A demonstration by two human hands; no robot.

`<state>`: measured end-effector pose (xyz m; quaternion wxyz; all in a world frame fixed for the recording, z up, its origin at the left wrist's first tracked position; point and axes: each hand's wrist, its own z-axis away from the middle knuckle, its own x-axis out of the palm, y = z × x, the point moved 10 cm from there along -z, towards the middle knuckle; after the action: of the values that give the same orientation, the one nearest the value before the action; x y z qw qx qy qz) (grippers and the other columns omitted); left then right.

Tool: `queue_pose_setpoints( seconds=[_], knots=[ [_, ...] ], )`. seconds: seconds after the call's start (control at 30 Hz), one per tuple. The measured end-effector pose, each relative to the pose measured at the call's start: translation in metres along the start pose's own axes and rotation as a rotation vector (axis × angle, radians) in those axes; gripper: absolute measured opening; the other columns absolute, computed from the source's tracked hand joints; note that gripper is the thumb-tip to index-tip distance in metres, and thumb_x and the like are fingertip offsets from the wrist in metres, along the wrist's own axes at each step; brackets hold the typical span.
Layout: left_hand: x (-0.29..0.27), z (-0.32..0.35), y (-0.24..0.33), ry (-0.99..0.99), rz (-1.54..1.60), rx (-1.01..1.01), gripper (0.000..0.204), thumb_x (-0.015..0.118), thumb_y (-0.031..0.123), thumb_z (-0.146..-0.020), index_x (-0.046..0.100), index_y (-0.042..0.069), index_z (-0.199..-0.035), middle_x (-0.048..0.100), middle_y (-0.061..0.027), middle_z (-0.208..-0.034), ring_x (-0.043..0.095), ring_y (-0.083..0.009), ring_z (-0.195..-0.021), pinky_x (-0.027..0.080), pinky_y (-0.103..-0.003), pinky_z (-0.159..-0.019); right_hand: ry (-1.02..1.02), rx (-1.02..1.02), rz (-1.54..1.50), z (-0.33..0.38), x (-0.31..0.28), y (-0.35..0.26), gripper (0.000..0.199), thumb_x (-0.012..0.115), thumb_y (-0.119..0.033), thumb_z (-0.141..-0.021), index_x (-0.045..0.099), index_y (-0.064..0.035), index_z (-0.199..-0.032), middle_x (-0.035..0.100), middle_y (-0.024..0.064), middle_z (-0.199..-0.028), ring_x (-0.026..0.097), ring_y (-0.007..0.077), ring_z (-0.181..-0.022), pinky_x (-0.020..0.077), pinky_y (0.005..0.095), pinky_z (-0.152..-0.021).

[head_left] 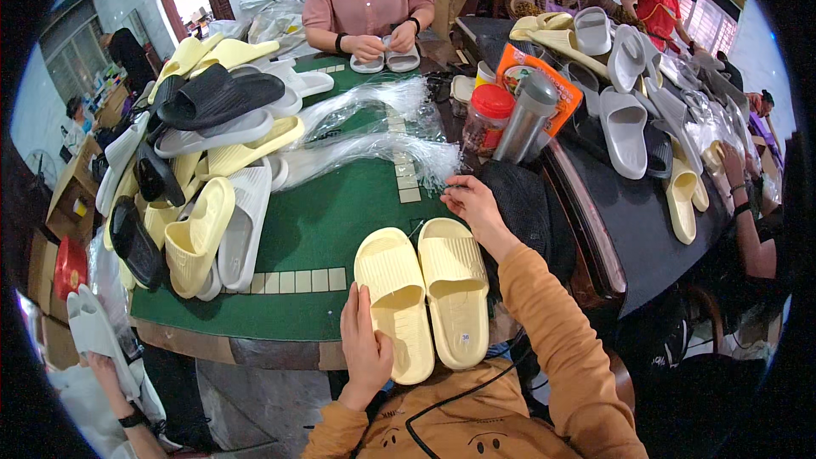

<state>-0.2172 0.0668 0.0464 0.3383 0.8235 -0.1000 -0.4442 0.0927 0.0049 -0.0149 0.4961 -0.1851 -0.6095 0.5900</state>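
Observation:
Two pale yellow slippers (425,297) lie side by side, soles down, on the green table mat (323,229) in front of me. My left hand (365,348) holds the near edge of the left slipper. My right hand (472,204) reaches forward past the right slipper, its fingertips pinching at the end of a bundle of clear thin plastic ties (374,153) that spreads across the mat.
A heap of yellow, white and black slippers (195,161) fills the table's left side. A red-lidded jar (489,119) and a steel flask (525,119) stand at right. More grey and yellow slippers (629,93) cover a dark table. Across the table, a person (370,0) handles grey slippers.

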Motion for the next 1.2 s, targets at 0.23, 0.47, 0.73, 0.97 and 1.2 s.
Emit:
queue_pose_setpoints(
  seconds=[0.23, 0.47, 0.73, 0.97, 1.2],
  knots=[
    [-0.001, 0.001, -0.002, 0.01, -0.005, -0.003, 0.076, 0.044, -0.004, -0.073, 0.028, -0.006, -0.147, 0.031, -0.0308, -0.147, 0.037, -0.0472, -0.129, 0.03, -0.052, -0.108, 0.018, 0.008, 0.086, 0.012, -0.004, 0.001, 0.015, 0.056, -0.001, -0.093, 0.057, 0.0006, -0.108, 0.06, 0.0091, -0.094, 0.063, 0.0164, -0.079, 0.0546, 0.0258, -0.071],
    [-0.001, 0.002, -0.002, 0.018, -0.004, 0.012, 0.077, 0.045, -0.004, -0.073, 0.027, -0.005, -0.148, 0.031, -0.0302, -0.147, 0.038, -0.0472, -0.128, 0.03, -0.052, -0.108, 0.135, -0.366, 0.562, 0.035, 0.006, -0.043, 0.008, 0.057, -0.001, -0.093, 0.061, 0.0049, -0.094, 0.057, 0.0097, -0.097, 0.065, 0.0172, -0.069, 0.0569, 0.0274, -0.059],
    [-0.002, 0.0, 0.0, 0.008, 0.011, 0.015, 0.076, 0.045, -0.004, -0.074, 0.026, -0.004, -0.148, 0.03, -0.0298, -0.148, 0.036, -0.047, -0.13, 0.03, -0.052, -0.108, 0.067, -0.502, 1.072, 0.027, 0.01, -0.056, 0.006, 0.058, 0.005, -0.082, 0.064, 0.0052, -0.082, 0.061, 0.0185, -0.093, 0.068, 0.0305, -0.066, 0.0567, 0.0382, -0.057],
    [-0.002, 0.001, 0.0, 0.009, 0.012, 0.023, 0.077, 0.046, -0.004, -0.074, 0.026, -0.005, -0.148, 0.029, -0.0297, -0.149, 0.036, -0.0473, -0.13, 0.03, -0.053, -0.107, 0.048, -0.492, 1.221, 0.008, 0.011, -0.045, 0.015, 0.054, -0.001, -0.083, 0.068, 0.0014, -0.083, 0.065, 0.0236, -0.09, 0.066, 0.0416, -0.079, 0.0545, 0.0473, -0.073],
    [-0.001, 0.002, -0.001, 0.009, 0.0, 0.026, 0.077, 0.046, -0.004, -0.073, 0.026, -0.005, -0.148, 0.03, -0.0299, -0.148, 0.037, -0.0475, -0.129, 0.031, -0.052, -0.107, 0.074, -0.512, 1.298, -0.002, 0.022, -0.053, 0.016, 0.055, -0.006, -0.085, 0.068, 0.0028, -0.083, 0.065, 0.0252, -0.091, 0.064, 0.0438, -0.085, 0.053, 0.0499, -0.076]
  ],
)
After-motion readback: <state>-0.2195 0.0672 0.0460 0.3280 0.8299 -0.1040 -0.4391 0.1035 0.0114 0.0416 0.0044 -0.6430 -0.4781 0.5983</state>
